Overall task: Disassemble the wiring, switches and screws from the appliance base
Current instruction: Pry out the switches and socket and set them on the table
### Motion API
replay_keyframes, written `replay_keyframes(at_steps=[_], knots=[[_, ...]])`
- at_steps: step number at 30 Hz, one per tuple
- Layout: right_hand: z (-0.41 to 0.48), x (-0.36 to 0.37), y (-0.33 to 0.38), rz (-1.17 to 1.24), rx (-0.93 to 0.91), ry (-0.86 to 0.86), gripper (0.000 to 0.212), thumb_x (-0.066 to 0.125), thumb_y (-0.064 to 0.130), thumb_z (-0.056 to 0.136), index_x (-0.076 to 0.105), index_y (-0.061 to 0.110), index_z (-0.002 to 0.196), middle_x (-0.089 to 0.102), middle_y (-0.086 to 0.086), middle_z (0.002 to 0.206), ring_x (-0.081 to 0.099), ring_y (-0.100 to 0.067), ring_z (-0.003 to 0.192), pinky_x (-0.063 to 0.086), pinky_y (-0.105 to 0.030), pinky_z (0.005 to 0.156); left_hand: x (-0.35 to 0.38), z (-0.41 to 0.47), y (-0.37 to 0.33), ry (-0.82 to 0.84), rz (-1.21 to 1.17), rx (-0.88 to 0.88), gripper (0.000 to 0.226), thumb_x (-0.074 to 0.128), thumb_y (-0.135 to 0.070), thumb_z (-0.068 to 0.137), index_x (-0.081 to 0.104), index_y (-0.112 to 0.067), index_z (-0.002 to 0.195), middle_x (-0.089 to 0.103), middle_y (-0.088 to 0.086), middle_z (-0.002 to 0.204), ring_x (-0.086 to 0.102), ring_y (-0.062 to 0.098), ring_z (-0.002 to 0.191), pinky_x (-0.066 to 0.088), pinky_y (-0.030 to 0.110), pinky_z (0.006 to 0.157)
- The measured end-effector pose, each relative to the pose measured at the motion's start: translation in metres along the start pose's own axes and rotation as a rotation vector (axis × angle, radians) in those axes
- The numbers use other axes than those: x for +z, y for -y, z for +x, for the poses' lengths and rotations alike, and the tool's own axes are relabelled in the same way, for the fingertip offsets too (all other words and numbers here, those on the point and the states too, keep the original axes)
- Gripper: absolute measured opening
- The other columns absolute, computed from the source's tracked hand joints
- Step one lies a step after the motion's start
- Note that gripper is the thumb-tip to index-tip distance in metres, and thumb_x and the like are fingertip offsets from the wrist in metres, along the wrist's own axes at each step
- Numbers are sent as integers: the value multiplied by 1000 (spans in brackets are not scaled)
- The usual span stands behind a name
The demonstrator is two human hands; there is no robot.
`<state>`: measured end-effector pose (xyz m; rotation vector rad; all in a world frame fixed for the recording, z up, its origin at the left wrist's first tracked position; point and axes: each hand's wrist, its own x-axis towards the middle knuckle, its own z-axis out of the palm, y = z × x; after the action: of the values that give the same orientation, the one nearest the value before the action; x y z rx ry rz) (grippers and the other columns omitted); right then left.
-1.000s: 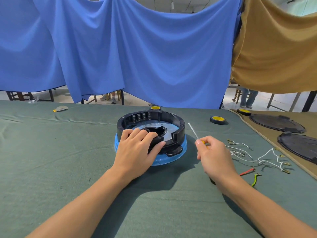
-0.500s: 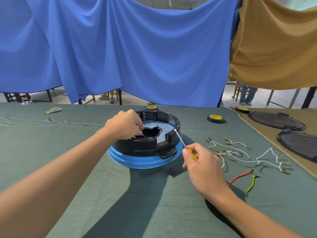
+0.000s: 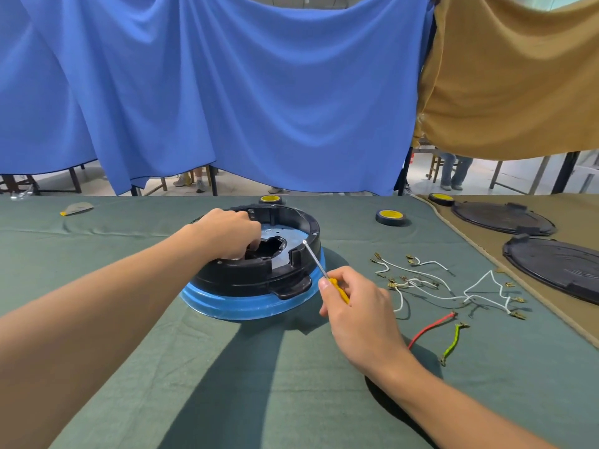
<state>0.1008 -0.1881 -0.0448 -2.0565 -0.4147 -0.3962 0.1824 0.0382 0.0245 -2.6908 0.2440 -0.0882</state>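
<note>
Two hands work on the base [image 3: 259, 280], which sits in the middle of the table [image 3: 227, 400].
The left hand [image 3: 227, 233] lies on top of the base. Its fingers curl down into the middle hole and grip the inner edge, likely to stop the base from sliding or turning. The right hand [image 3: 355, 306] has its fingers curled tight round the yellow handle of a screwdriver [image 3: 314, 259]. The thin tip points up over the right rim, near the grey plate [image 3: 285, 241] inside. I think it is aimed at a screw there, but no screw shows clearly. The rim wall is high, so the tip has to come in from above. The loose wires [image 3: 421, 281] lie well apart on the right, out of the way. The table in front of the base and on its left gives the arms room to move.
</note>
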Motion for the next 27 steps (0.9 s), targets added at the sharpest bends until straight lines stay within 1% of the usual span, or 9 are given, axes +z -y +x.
replay_keyframes(at_steps=[3,8,11,14,17,19,22,25,27], knots=[[0,1,1,5,-10,1,19,52,28,96,61,17,83,64,1,67,56,-15,69,37,-23,65,1,2,0,-23,-15,-22,28,52,-17,94,64,-27,117,61,3,109,60,23,95,39,29,64],[1,0,1,33,0,6,19,51,28,97,62,18,87,64,3,69,57,-16,72,37,-25,65,-3,1,-4,-115,6,-68,22,53,-15,90,68,-24,103,52,-1,84,50,20,72,35,27,56],[1,-1,2,58,22,-5,18,49,28,97,61,18,88,65,3,70,57,-17,72,38,-24,64,-13,-2,-3,-190,-52,-91,22,54,-17,88,70,-28,98,56,-3,82,53,21,75,35,28,57],[5,-4,5,57,84,-20,16,43,29,100,54,18,94,67,1,81,58,-24,82,43,-36,74,-28,-9,-5,-309,-152,-104,21,57,-20,88,73,-31,95,67,-2,88,60,25,84,41,30,61],[18,-17,7,103,162,-70,13,40,28,101,47,18,95,65,0,89,59,-26,83,46,-39,77,-47,-21,-24,-486,-409,-77,19,61,-23,90,75,-33,96,72,-5,90,59,26,90,48,36,72],[29,-33,8,221,243,-98,14,49,28,98,50,17,89,62,-1,82,54,-21,67,45,-38,65,-61,-31,-45,-586,-552,-5,17,63,-22,90,76,-31,96,73,-7,86,58,24,86,50,41,75],[38,-62,6,504,366,-44,21,61,31,93,54,12,85,61,-2,69,32,-9,40,29,-23,42,-75,-43,-78,-650,-612,124,17,63,-20,90,76,-30,96,71,-6,81,59,24,83,51,42,73],[38,-84,5,651,437,106,36,67,40,87,60,8,102,70,-5,75,26,-8,39,23,-19,37,-79,-51,-105,-682,-613,180,21,60,-21,93,75,-32,102,71,-7,89,57,20,91,50,41,73],[35,-94,1,710,448,244,38,71,40,82,63,10,104,70,-9,81,23,-7,40,21,-17,36,-78,-52,-120,-694,-621,221,22,57,-20,94,75,-31,101,71,-9,92,55,19,94,49,42,74]])
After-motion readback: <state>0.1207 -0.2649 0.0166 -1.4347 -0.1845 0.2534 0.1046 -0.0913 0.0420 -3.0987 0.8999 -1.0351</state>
